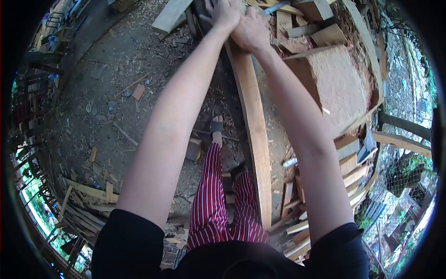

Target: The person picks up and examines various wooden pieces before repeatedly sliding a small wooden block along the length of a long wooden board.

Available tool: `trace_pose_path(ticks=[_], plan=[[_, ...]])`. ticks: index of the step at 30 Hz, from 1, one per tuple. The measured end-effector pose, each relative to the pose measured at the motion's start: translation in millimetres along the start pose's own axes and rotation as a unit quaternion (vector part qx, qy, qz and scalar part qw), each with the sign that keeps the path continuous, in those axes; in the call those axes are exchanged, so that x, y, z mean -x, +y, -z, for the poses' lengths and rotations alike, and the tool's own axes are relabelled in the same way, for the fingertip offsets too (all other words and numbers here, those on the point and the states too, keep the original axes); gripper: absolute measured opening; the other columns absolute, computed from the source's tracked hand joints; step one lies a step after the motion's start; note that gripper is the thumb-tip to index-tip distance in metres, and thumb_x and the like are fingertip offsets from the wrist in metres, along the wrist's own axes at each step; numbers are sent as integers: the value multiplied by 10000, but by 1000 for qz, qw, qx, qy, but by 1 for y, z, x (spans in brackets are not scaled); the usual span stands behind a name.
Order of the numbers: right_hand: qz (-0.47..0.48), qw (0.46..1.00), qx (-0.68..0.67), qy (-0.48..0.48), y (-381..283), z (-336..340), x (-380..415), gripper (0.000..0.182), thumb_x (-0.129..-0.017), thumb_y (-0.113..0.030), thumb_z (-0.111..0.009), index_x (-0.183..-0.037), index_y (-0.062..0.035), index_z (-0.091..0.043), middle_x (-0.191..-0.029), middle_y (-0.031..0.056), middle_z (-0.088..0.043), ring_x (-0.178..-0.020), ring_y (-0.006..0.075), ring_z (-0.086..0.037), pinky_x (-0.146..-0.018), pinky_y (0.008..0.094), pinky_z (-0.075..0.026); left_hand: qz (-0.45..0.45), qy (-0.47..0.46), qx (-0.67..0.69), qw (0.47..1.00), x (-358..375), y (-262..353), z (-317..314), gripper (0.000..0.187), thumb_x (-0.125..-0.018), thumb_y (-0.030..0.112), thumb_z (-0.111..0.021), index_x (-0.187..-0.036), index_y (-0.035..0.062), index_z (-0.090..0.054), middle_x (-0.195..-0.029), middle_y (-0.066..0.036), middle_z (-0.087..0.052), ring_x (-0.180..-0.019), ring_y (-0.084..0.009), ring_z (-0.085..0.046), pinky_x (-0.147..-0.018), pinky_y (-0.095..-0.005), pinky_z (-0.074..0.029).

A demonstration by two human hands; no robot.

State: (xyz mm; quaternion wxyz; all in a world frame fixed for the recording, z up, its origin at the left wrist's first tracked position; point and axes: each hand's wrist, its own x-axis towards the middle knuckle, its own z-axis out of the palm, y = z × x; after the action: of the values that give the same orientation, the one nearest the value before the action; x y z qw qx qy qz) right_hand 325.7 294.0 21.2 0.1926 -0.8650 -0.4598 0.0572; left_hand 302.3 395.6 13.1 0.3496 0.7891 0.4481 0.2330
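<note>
You're stretching both arms way out, left hand and right hand sitting close together over the long plank. Can't tell what your fingers are gripping, if anything. The plank's running back past your right leg, with a chunky wood block sitting off to its right.

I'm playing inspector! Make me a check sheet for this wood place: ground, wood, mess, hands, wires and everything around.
Surface: grey-brown dirt ground, strewn with small brown wood scraps.
Job's things: long, light-brown wooden beam in mid-view.
Clutter: large, pale, blocky wooden chunk and jumbled tan offcuts, right.
Hands: bare left hand and bare right hand, close together at the beam's far part; grip unclear.
Cables: nothing seen.
Surroundings: grey wire-mesh fence, far right.
</note>
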Motion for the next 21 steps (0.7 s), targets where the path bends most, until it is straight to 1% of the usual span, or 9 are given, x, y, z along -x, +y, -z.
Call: trace_pose_path(ticks=[1, 2, 4, 5, 8, 11, 14, 17, 21], plan=[[35, 999, -5, 41, 1, -1, 21, 425, -891, -355, -521, -1233, -116, -598, -1245, 204, -517, -1130, 382, -539, -921, 500, -488, -48, 59, -22, 997, 29, -15, -12, 662, -981, 469, -353, -1524, 115, -222, -1551, -114, -314, -1455, -374, -175, -1117, -668, -70], [-22, 999, -37, 6, -14, 30, 63, 416, -888, -353, -531, -1254, -165, -591, -1187, 201, -506, -1099, 388, -546, -848, 492, -527, -47, -12, 49, 998, 70, 9, 18, 768, -897, 301, -457, -1543, 63, -116, -1614, -122, -149, -1476, -387, -95, -1097, -713, -9], [-29, 998, -47, 12, -20, 49, 137, 413, -869, -301, -550, -1262, -176, -570, -1093, 186, -503, -1008, 370, -556, -766, 472, -543, -86, 6, 43, 995, 145, -3, 13, 760, -901, 288, -452, -1547, 70, -115, -1610, -158, -143, -1467, -412, -110, -1096, -702, -39], [-41, 998, -44, -30, -17, 52, 176, 438, -858, -283, -554, -1280, -168, -550, -1068, 187, -496, -975, 363, -556, -739, 462, -544, -96, 2, 67, 993, 189, -1, 18, 760, -906, 285, -455, -1549, 72, -112, -1608, -158, -151, -1465, -419, -115, -1097, -699, -46], [-85, 994, -50, -40, -21, 66, 305, 481, -826, -261, -554, -1293, -146, -534, -1016, 179, -481, -956, 351, -526, -691, 438, -518, -113, -30, 76, 990, 325, 8, 40, 732, -907, 186, -449, -1545, 40, -122, -1593, -209, -160, -1448, -448, -148, -1121, -645, -87], [-104, 987, -59, -107, -25, 80, 427, 458, -819, -276, -540, -1262, -157, -548, -956, 155, -464, -893, 332, -498, -670, 423, -473, -48, -96, 30, 994, 449, 20, 68, 742, -905, 181, -444, -1540, 6, -102, -1595, -225, -121, -1470, -402, -121, -1155, -598, -35], [-95, 981, -62, -159, -31, 93, 517, 398, -800, -285, -566, -1179, -167, -589, -930, 144, -463, -856, 321, -491, -649, 416, -452, 5, -171, 20, 985, 543, 18, 94, 781, -908, 239, -486, -1514, -60, -95, -1570, -274, -139, -1459, -426, -138, -1156, -597, -44], [-80, 978, -76, -176, -31, 98, 548, 361, -770, -286, -600, -1115, -183, -634, -892, 140, -467, -831, 318, -493, -657, 427, -437, -4, -211, 9, 977, 577, 8, 106, 814, -897, 222, -511, -1508, -72, -61, -1551, -307, -143, -1446, -446, -155, -1152, -611, -57], [-79, 984, -62, -149, -30, 97, 484, 462, -767, -259, -600, -1224, -189, -594, -906, 139, -462, -835, 319, -489, -645, 417, -447, -25, -172, 20, 984, 511, 11, 91, 816, -900, 226, -497, -1514, -63, -43, -1565, -291, -118, -1455, -440, -134, -1149, -620, -39]])
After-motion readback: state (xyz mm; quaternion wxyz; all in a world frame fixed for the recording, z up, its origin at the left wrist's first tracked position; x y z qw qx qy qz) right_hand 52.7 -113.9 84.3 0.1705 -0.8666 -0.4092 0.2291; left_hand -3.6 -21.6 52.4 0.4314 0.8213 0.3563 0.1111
